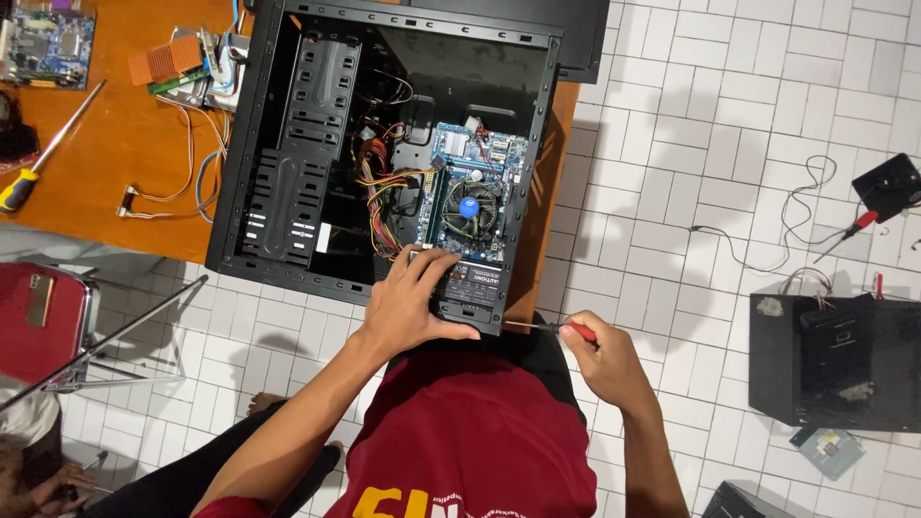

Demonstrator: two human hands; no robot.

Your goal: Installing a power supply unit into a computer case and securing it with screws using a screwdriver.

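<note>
An open black computer case (259, 144) lies on its side on an orange table (115, 163). Inside it sit a blue motherboard (475, 187) with a round cooler fan and a bundle of coloured cables (384, 192). My left hand (413, 307) grips the black power supply unit (475, 288) at the case's near corner, fingers over its top. My right hand (604, 360) holds a red-handled screwdriver (552, 328), its shaft pointing left at the side of that unit.
On the table lie a yellow-handled screwdriver (48, 153), a loose circuit board (48, 38) and small parts with wires (192, 72). On the white tiled floor are a black box (830, 360), a drive (830, 449), cables (796, 206) and a red chair (43, 321).
</note>
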